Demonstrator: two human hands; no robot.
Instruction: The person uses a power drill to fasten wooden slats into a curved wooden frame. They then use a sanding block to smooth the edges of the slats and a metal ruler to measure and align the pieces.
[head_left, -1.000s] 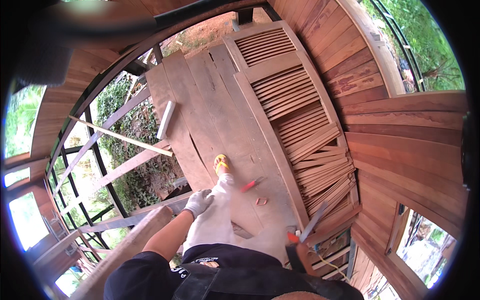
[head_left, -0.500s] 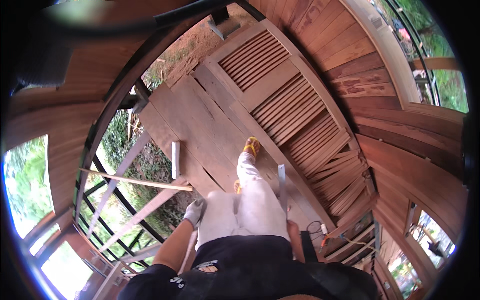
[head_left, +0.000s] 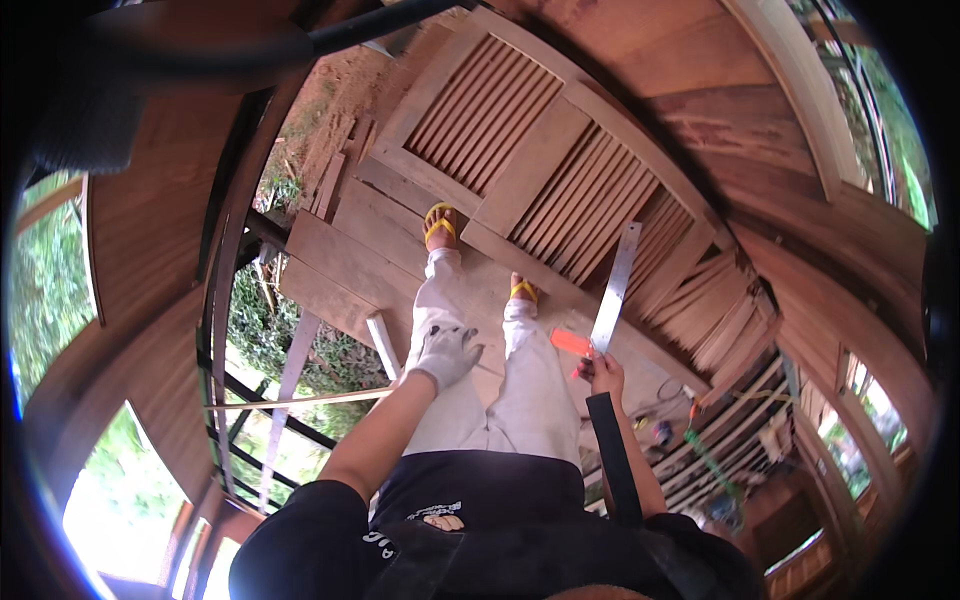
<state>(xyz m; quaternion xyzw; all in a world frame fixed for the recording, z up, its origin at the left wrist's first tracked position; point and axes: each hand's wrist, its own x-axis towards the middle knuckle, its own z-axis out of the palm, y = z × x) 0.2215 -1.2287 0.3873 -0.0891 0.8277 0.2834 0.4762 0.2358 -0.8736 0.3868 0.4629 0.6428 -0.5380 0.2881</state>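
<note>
My left hand wears a pale work glove and hangs over my left thigh. Its fingers are apart, and nothing shows in them. On the other side, my bare right hand is closed around a carpenter's square. The long silver blade points away from me, and its orange stock sticks out to the left. A small red-orange bit shows beside the fingers, too small to name. Beyond the blade lies a large louvred wooden panel with rows of slats.
I stand in yellow sandals on a plank floor. A short pale timber offcut stands by the floor's left edge, with a thin wooden strip nearby. Greenery shows below that edge. Cables and a green cord lie at lower right.
My feet have stepped, and the view has turned. My left hand has come in front of my thigh. The square has risen with my right hand, bringing its orange stock into sight.
</note>
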